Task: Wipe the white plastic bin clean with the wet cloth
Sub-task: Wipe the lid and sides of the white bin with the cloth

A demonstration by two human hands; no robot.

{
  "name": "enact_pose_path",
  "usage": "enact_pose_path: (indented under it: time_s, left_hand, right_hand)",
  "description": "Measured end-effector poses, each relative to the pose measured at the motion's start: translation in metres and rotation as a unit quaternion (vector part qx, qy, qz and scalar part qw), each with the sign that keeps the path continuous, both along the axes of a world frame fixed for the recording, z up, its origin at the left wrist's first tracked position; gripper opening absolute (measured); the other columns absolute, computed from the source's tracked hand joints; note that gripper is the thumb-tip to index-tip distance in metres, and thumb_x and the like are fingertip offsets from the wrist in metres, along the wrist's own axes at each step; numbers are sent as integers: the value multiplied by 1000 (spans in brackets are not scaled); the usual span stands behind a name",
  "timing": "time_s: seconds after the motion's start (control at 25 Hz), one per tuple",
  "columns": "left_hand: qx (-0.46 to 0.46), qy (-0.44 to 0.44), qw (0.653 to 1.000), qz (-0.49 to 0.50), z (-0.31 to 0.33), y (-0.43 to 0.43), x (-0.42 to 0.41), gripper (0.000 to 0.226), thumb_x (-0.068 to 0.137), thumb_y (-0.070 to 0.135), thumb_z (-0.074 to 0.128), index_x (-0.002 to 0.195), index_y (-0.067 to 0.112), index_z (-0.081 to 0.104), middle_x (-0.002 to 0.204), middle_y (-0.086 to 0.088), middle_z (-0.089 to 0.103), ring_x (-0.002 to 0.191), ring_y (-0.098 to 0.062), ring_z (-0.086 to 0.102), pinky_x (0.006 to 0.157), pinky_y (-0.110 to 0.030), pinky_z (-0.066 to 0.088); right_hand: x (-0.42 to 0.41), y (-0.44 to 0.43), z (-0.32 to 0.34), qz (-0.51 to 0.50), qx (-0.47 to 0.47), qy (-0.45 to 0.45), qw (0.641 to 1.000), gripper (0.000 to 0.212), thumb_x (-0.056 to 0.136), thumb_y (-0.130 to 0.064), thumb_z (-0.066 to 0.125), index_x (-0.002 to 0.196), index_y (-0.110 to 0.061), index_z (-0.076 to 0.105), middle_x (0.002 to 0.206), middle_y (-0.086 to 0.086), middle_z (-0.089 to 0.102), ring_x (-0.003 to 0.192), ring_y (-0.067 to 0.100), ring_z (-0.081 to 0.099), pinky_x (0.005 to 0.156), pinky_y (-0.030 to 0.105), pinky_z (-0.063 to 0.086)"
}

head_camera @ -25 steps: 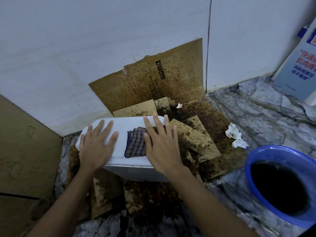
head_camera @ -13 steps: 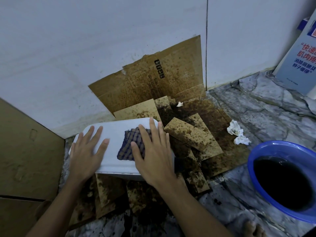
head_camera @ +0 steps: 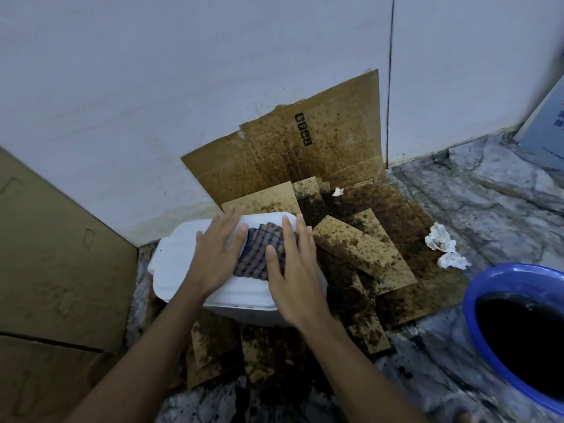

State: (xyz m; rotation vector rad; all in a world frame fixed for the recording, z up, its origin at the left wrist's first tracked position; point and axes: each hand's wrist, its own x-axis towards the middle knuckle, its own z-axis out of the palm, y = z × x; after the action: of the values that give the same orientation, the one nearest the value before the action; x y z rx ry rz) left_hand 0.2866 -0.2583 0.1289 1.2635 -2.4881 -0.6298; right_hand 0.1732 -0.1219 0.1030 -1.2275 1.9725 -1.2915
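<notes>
The white plastic bin (head_camera: 177, 270) lies on its side on stained cardboard near the wall. A checked purple cloth (head_camera: 259, 254) is spread on its upper face. My right hand (head_camera: 293, 270) lies flat with its fingers pressing the cloth's right part against the bin. My left hand (head_camera: 216, 257) rests flat on the bin with its fingers spread, touching the cloth's left edge. Part of the cloth is hidden under my right fingers.
Stained cardboard pieces (head_camera: 354, 248) cover the floor around the bin, and a larger sheet (head_camera: 290, 154) leans on the wall. A blue basin of dark water (head_camera: 518, 331) stands at the right. Crumpled white tissues (head_camera: 442, 245) lie nearby. A cardboard box (head_camera: 52, 270) stands at the left.
My left hand has slid right across the bin until it meets the cloth. My right hand and the cloth have shifted slightly left on the bin.
</notes>
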Motion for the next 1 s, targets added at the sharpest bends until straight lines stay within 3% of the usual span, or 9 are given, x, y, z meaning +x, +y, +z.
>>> enact_pose_path:
  time_s: [0.12, 0.28, 0.4, 0.64, 0.84, 1.0]
  left_hand:
    - [-30, -50, 998, -11, -12, 4, 0, 73, 93, 72, 2, 156, 45, 25, 168, 13, 15, 156, -12, 2, 123, -49, -4]
    - [-62, -81, 994, -27, -15, 5, 2, 76, 89, 80, 1, 156, 48, 18, 168, 14, 10, 157, -15, 1, 124, -52, -3]
    - [-69, -87, 993, -28, -16, 1, 10, 81, 86, 84, 3, 156, 46, 16, 169, 13, 10, 157, -16, 2, 124, -54, 0]
    - [-71, -89, 993, -26, -13, -3, 25, 82, 83, 88, -1, 154, 50, 9, 168, 14, 8, 157, -17, 0, 125, -54, 2]
    - [-66, -91, 993, -31, -14, -2, 29, 71, 81, 89, 0, 146, 61, 0, 167, 18, 5, 157, -15, -1, 125, -51, 0]
    - [-50, -86, 995, -18, -13, -7, 30, 69, 83, 88, 5, 147, 62, 4, 168, 17, 7, 156, -13, -1, 125, -51, 0]
  right_hand:
    - [-8, 3, -4, 3, -3, -14, 1000, 62, 105, -53, 29, 159, -41, -1, 163, -23, -24, 150, 3, -24, 112, 24, 6]
    - [-14, 7, -13, 12, 4, 3, 1000, 68, 103, -60, 27, 159, -39, -5, 163, -21, -26, 148, 2, -29, 125, 39, -2]
    - [-13, 6, -16, 23, 5, 2, 1000, 70, 102, -62, 21, 159, -35, -7, 164, -19, -24, 147, 0, -30, 124, 48, -11]
    - [-5, -2, -13, 37, -11, -66, 997, 68, 103, -59, 24, 158, -40, -11, 162, -24, -25, 150, -1, -21, 126, 45, 12]
    - [-21, -24, -10, 36, -10, -88, 995, 64, 102, -63, 26, 159, -39, 10, 165, -22, -15, 154, 6, -7, 124, 48, 19]
    - [-32, -43, -6, 21, -20, -91, 995, 62, 102, -61, 28, 156, -31, 27, 169, -7, 5, 154, 7, 1, 125, 48, 17]
